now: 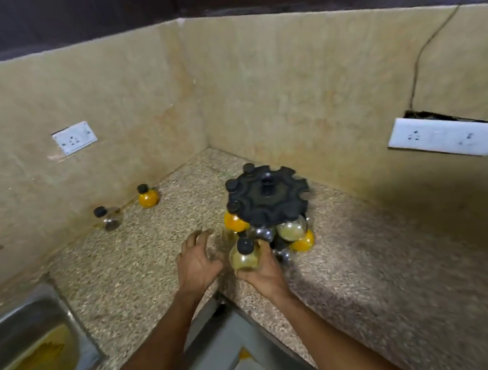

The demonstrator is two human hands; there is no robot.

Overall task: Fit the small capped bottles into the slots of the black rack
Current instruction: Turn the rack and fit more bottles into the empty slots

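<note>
The black rack [268, 200] stands in the counter's corner, round with notched slots, and several capped bottles hang in it, among them an orange one [234, 221] at its left. My right hand [263, 268] holds a pale yellow bottle with a black cap [244, 255] just in front of the rack's lower tier. My left hand [198, 262] hovers beside it with fingers spread, holding nothing. By the left wall two bottles rest on the counter: an orange one [147, 196] and a clear one with dark contents [109, 218].
A speckled granite counter [125, 272] runs into the corner between two beige walls. A steel sink [28, 352] with yellow water lies at the lower left. White socket plates [74, 138] [445, 136] sit on both walls. The counter's front edge is below my wrists.
</note>
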